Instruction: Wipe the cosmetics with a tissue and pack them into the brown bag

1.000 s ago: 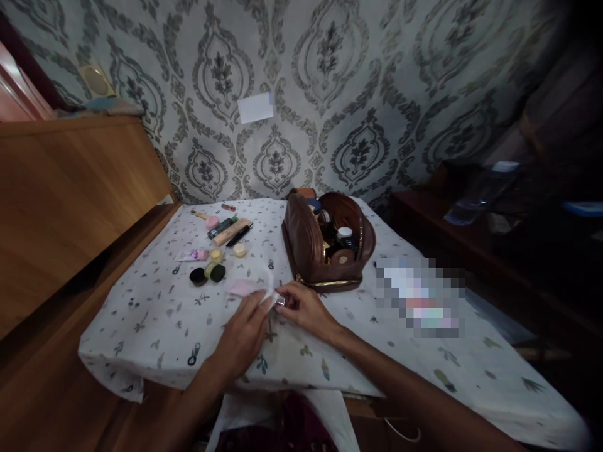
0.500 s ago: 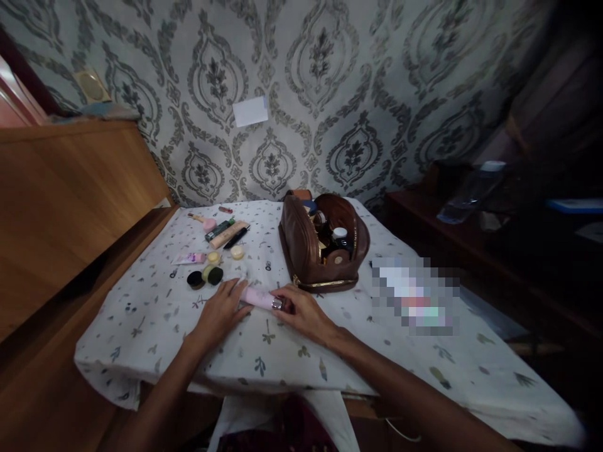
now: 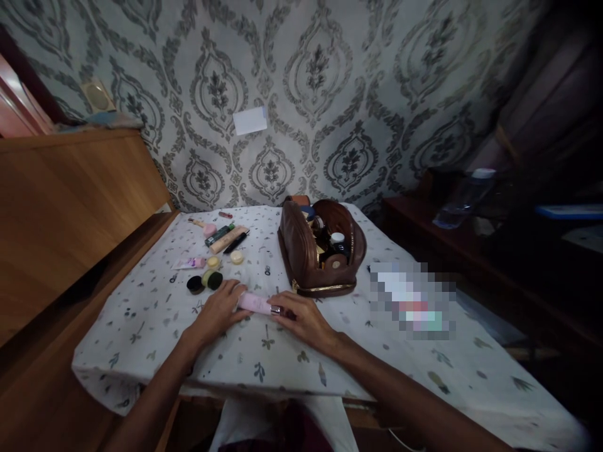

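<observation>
A pale pink tube (image 3: 254,304) with a shiny, dark-ended cap lies level between my hands, low over the tablecloth. My left hand (image 3: 220,309) is closed on its left end. The fingers of my right hand (image 3: 301,317) grip the cap end. Just beyond my left hand are a dark round lid or jar (image 3: 195,285) and a green-and-dark round pot (image 3: 213,279). A brown leather bag (image 3: 320,251) stands unzipped beyond my right hand, with bottles and other small items inside.
Small yellow pots (image 3: 237,257), a white-and-purple tube (image 3: 188,263), a beige tube (image 3: 229,239), a black pen-like stick (image 3: 236,242) and a pink-headed brush (image 3: 207,229) lie at the back left. A blurred-out item (image 3: 412,301) is on the right. A clear bottle (image 3: 464,199) lies beyond the table.
The view has tilted up slightly, so the table sits lower in the picture. Both hands keep their hold on the pink tube, which has barely moved.
</observation>
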`<control>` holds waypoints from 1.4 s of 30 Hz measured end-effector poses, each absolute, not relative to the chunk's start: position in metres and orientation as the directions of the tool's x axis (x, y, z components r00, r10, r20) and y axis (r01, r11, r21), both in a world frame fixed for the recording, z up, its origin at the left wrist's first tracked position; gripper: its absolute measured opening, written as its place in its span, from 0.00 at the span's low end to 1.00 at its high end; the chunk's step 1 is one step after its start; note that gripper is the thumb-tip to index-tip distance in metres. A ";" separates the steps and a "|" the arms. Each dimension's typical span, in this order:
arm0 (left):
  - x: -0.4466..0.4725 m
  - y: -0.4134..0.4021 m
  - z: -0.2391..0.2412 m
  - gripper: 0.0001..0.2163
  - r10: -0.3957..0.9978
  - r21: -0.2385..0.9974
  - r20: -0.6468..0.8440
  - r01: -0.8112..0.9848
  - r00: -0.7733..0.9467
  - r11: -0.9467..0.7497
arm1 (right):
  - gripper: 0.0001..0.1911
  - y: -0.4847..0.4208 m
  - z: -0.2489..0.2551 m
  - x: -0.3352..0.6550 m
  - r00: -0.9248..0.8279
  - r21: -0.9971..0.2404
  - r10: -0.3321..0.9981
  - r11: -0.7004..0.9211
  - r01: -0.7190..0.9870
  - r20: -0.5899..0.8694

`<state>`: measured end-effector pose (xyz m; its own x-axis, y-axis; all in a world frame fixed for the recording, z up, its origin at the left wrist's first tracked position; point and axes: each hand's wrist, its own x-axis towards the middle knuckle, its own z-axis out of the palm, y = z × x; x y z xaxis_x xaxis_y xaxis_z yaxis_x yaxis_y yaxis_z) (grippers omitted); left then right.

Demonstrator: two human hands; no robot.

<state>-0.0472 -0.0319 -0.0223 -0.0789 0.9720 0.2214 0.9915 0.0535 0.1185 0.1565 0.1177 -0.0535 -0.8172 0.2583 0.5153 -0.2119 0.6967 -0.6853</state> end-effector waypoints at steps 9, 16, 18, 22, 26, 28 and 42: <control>-0.041 -0.031 -0.019 0.17 0.961 -0.195 0.272 0.976 -0.041 0.097 | 0.16 0.116 -0.045 0.154 -0.825 -0.844 0.451 0.533 -0.056 0.339; -0.020 -0.031 -0.012 0.20 0.950 -0.327 0.312 0.940 0.015 0.092 | 0.15 0.114 -0.046 0.151 -0.838 -0.922 0.493 0.387 -0.030 0.234; -0.009 -0.026 -0.010 0.20 0.952 -0.311 0.306 0.947 0.024 0.076 | 0.15 0.113 -0.048 0.151 -0.837 -0.914 0.484 0.403 -0.045 0.255; 0.003 -0.020 -0.011 0.18 0.955 -0.265 0.294 0.963 0.026 0.056 | 0.14 0.113 -0.050 0.153 -0.838 -0.902 0.468 0.428 -0.062 0.280; -0.010 -0.023 -0.013 0.18 0.960 -0.243 0.278 0.969 0.029 0.041 | 0.14 0.113 -0.049 0.155 -0.838 -0.885 0.451 0.458 -0.080 0.309; -0.023 -0.028 -0.014 0.19 0.962 -0.247 0.271 0.967 0.012 0.058 | 0.15 0.114 -0.048 0.155 -0.835 -0.877 0.444 0.473 -0.088 0.324; -0.056 -0.057 -0.010 0.10 0.963 0.112 0.167 0.974 -0.211 0.194 | 0.18 0.118 -0.046 0.150 -0.841 -0.964 0.487 0.226 -0.141 0.237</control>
<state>-0.0560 -0.0567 -0.0098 -0.2113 0.9631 0.1665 0.9745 0.1945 0.1121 0.1496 0.1175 -0.0457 -0.8408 0.4866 0.2371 -0.1407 0.2264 -0.9638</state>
